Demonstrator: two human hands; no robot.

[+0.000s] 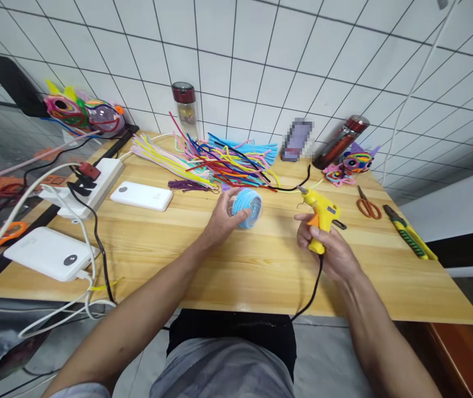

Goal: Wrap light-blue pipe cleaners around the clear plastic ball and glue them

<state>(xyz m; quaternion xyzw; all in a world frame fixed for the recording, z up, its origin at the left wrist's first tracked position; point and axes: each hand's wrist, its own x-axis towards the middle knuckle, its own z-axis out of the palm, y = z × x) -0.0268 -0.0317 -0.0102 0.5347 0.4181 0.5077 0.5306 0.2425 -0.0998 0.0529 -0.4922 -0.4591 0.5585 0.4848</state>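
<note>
My left hand (224, 216) is closed around a small clear round container wrapped with light blue pipe cleaner (245, 208), held above the wooden table. Its thumb lies across the container's open-looking end. My right hand (332, 247) grips a yellow glue gun (322, 215) by the handle, fingers near the orange trigger. The nozzle points up and to the left, apart from the container, and a black cord hangs from the handle. Behind my hands lies a heap of colourful pipe cleaners (236, 163).
Orange-handled scissors (369, 207) and a green-yellow cutter (409, 235) lie at right. A red thermos (342, 142), a glass bottle (186, 110) and a phone (297, 139) stand by the wall. Power banks (141, 196), a power strip (91, 190) and loose cables occupy the left.
</note>
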